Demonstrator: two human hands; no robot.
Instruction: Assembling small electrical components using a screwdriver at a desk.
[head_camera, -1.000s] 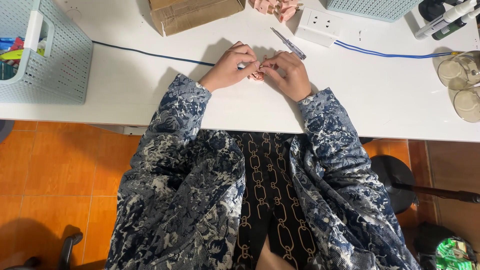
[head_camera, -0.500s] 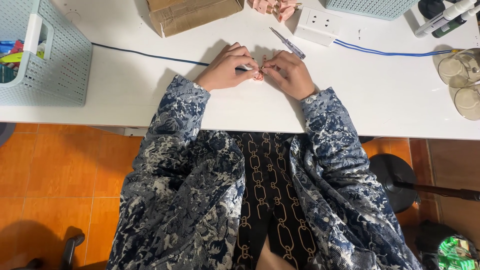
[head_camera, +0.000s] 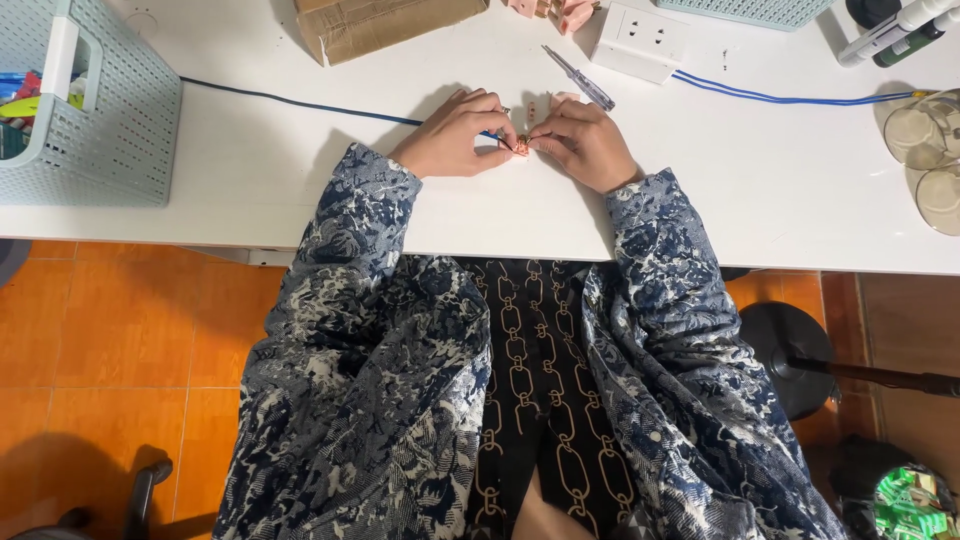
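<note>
My two hands meet at the upper middle of the frame, resting on the white counter (head_camera: 250, 215). Between them sits one small copper-coloured piece (head_camera: 521, 148), pinched from both sides: my left hand (head_camera: 455, 135) closes on it from the left, my right hand (head_camera: 585, 143) from the right, fingertips touching it. One thin blue wire (head_camera: 300, 100) runs in from the upper left and ends at my left fingers, so its long axis lies left to right, straight toward the piece; my left hand is the nearer one to the wire's end. Whether the wire tip already sits inside the piece I cannot tell.

Just above my right hand lies one screwdriver (head_camera: 578, 77), slanting up to the left, untouched. Beyond it sit one white socket block (head_camera: 650, 40), one cardboard box (head_camera: 385, 25) and, at far left, one pale basket (head_camera: 110, 120).
</note>
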